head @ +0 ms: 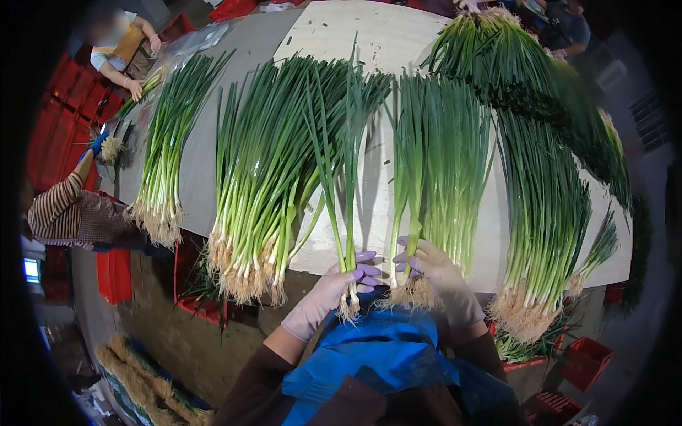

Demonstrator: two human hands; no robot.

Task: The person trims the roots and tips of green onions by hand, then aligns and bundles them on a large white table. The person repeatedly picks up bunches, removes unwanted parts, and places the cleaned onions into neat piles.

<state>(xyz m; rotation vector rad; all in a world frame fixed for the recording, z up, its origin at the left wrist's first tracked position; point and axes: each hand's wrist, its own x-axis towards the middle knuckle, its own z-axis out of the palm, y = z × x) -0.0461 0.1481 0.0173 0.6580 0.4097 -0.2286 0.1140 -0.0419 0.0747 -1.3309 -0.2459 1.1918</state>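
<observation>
My left hand [333, 285], in a pale rubber glove with lilac fingers, holds a few green onions [349, 229] near their white bases. Their roots hang below the fingers and the long leaves point away over the table. My right hand [439, 271], gloved alike, has thumb and fingers around the lower part of a thick green onion stalk [414, 218]. That stalk lies at the left side of a bunch of green onions [450, 160], roots towards me. Left of my hands spreads a wide pile of green onions [266, 181] with roots at the table's near edge.
On the pale tabletop [367, 26] lie more green onions [538, 213] at right and a narrower pile [168, 144] at left. A heap [490, 53] rises at far right. Two co-workers [120, 48] [69, 213] stand at left. Red crates [586, 362] sit below the table.
</observation>
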